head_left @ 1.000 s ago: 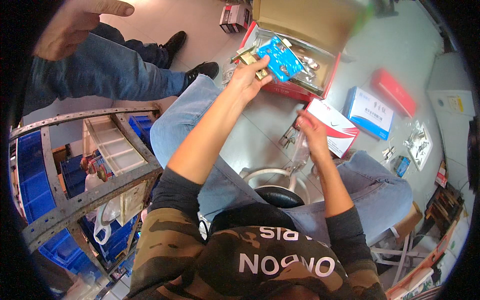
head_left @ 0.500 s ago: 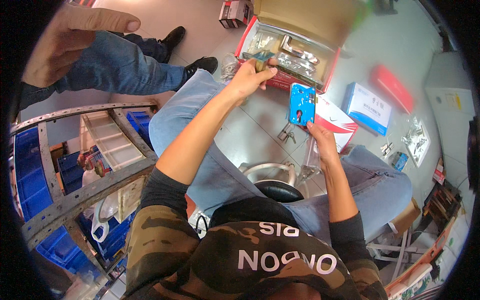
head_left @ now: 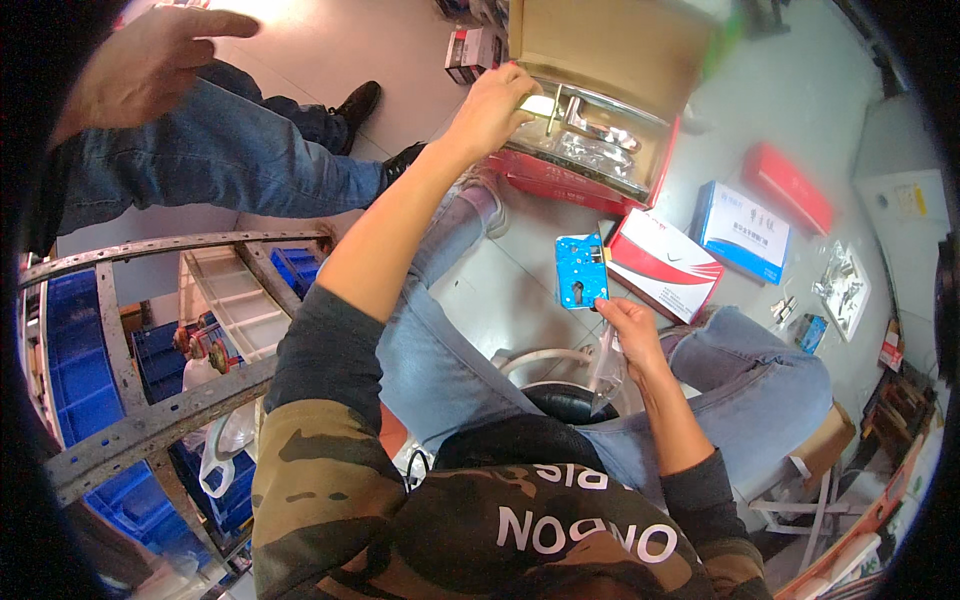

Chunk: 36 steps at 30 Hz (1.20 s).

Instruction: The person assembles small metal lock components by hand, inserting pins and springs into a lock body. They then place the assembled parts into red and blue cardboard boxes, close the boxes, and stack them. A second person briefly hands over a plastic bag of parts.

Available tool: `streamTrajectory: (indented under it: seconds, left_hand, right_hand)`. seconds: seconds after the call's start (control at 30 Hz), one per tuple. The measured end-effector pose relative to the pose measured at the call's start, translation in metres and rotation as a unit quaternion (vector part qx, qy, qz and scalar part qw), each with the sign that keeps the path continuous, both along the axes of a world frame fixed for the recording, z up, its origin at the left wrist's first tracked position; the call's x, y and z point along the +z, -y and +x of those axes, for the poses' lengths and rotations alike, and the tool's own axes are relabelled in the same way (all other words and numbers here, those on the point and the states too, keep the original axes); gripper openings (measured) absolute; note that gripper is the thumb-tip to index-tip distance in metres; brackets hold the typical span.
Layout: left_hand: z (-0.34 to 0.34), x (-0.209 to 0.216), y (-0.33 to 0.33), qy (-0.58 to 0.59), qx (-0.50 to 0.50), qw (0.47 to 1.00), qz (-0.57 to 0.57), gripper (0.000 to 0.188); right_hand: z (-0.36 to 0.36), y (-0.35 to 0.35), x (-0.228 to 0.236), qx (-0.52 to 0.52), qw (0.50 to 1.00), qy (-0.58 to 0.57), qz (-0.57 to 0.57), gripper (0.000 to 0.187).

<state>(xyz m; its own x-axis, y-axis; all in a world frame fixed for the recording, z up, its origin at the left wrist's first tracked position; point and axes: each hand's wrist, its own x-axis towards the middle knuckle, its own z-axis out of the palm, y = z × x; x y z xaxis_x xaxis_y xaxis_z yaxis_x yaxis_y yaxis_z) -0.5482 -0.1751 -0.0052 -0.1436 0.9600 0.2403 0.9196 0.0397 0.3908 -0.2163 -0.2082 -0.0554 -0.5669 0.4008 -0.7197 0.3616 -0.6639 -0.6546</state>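
Observation:
My right hand [head_left: 632, 330] is closed on the lower edge of a blue mortise lock body [head_left: 578, 272], held up over the floor. A clear plastic bag [head_left: 607, 372] hangs below that hand. My left hand [head_left: 493, 108] reaches to the left end of an open red box [head_left: 560, 178], fingers bent round something pale that I cannot make out. A thin brass-coloured strip [head_left: 554, 110] stands upright beside the fingertips. Inside the box lie a shiny lever door handle [head_left: 590, 122] and clear plastic wrapping [head_left: 590, 155].
On the floor at right are a red-and-white box [head_left: 665, 265], a blue-and-white box [head_left: 742, 232], a red box [head_left: 787, 188] and a white tray of small parts [head_left: 845, 290]. Another person's hand [head_left: 150, 65] points in from the upper left. A metal rack [head_left: 165, 425] stands at left.
My left hand has moved up and left, to the open box's left end. My right hand has brought the lock body slightly lower and to the left.

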Motion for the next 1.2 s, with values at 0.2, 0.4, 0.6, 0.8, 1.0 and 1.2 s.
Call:
streamTrajectory:
  seconds: [0.2,0.4,0.6,0.8,1.0,1.2]
  left_hand:
    - [0.003,-0.029,-0.016,-0.107,0.013,0.992,-0.060,0.034]
    - [-0.001,-0.048,-0.026,-0.185,0.044,0.975,-0.115,0.030]
    - [-0.001,-0.056,-0.025,-0.203,0.070,0.976,-0.041,0.024]
    - [0.019,-0.040,0.024,-0.005,0.164,0.983,0.086,0.019]
    - [0.122,-0.088,0.127,0.022,-0.061,0.983,-0.170,0.040]
    - [0.111,-0.152,0.119,0.337,-0.032,0.841,-0.422,0.042]
  right_hand:
    - [0.000,0.000,-0.008,0.011,1.000,-0.006,-0.006,0.021]
    - [-0.001,-0.002,-0.009,-0.017,0.999,-0.004,-0.029,0.021]
    - [-0.004,-0.002,-0.009,0.003,1.000,0.007,0.027,0.023]
    - [0.006,-0.001,-0.042,0.106,0.964,0.062,0.235,0.028]
    - [0.007,0.029,-0.079,0.154,0.970,0.057,0.177,0.025]
    - [0.011,0.041,-0.103,0.136,0.983,0.097,0.073,0.023]
